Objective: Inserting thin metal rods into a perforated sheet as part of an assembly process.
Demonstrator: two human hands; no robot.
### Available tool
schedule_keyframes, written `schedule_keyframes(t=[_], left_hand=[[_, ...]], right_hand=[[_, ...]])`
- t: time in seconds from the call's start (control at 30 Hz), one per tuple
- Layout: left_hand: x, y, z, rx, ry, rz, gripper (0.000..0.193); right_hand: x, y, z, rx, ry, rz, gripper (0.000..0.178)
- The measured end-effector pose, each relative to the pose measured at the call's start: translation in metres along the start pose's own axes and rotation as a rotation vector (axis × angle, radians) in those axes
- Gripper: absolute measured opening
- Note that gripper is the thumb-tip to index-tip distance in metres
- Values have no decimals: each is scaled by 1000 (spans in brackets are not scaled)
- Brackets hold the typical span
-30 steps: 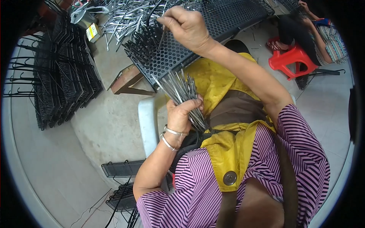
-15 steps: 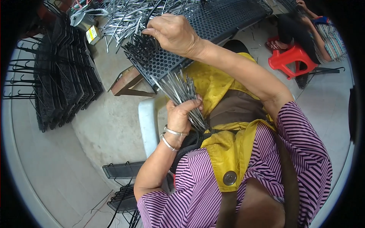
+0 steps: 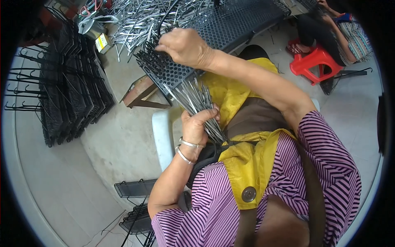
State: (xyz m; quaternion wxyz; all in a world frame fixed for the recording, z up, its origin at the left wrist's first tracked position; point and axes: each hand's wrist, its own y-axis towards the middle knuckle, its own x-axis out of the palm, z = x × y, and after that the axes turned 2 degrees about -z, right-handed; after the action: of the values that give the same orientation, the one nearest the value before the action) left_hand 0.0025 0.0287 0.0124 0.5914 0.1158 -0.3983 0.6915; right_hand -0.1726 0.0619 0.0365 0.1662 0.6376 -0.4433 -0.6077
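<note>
At centre of the head view, the left hand (image 3: 194, 126) grips a bundle of thin metal strips (image 3: 192, 98); the right hand (image 3: 183, 47), fingers bent, hangs at dark rods (image 3: 148, 61) on the perforated table (image 3: 226, 31), its hold indiscernible. Upper left, a yellow-and-white carton (image 3: 102, 43) bears illegible print.

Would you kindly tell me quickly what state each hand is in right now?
Left hand: closed around a bundle of thin metal strips.
Right hand: fingers curled beside the dark strips; whether it holds anything cannot be told.
</note>
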Motion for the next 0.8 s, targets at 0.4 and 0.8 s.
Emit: schedule_keyframes(t=[0.4, 0.8], left_hand=[[-1, 0, -2, 8, -5, -54, 24], [1, 2, -1, -6, 26, -62, 29]], right_hand=[[-6, 23, -4, 98, 5, -307, 19], [-10, 22, -5, 79, 49, -339, 11]])
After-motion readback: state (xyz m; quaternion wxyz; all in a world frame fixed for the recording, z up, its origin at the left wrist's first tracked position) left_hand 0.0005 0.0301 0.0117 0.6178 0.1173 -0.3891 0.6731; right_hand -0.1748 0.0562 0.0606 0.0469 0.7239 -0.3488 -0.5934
